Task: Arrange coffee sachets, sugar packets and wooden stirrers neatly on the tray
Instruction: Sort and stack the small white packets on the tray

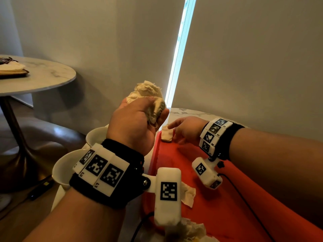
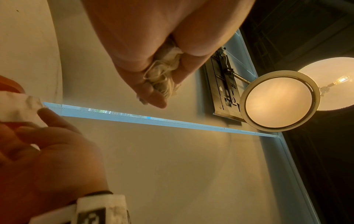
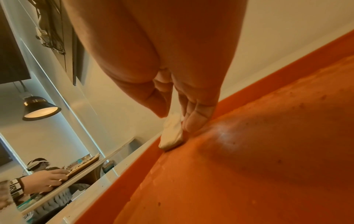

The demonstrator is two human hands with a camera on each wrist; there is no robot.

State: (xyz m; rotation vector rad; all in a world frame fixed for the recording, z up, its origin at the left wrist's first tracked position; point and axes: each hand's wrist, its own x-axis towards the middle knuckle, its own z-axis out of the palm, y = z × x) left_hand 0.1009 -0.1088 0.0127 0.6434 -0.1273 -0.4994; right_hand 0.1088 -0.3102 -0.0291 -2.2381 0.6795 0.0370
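My left hand (image 1: 139, 117) is raised over the tray's left edge and grips a crumpled bunch of cream sachets (image 1: 148, 92); the left wrist view shows the bunch (image 2: 162, 74) squeezed between thumb and fingers. At the far left corner of the red tray (image 1: 220, 210), my right hand (image 1: 180, 130) pinches a single cream sachet (image 1: 167, 136) that touches the tray floor. In the right wrist view this sachet (image 3: 172, 136) stands between thumb and fingertips beside the tray (image 3: 268, 151) rim. Two more sachets lie near the tray's front left, one flat (image 1: 187, 194), one crumpled (image 1: 192, 229).
Two white cups (image 1: 95, 135) (image 1: 60, 170) stand left of the tray. A round marble table (image 1: 45, 75) with a wooden board is further left. A black cable (image 1: 244, 199) runs across the tray. Another person's hand (image 3: 46, 180) works at a separate table.
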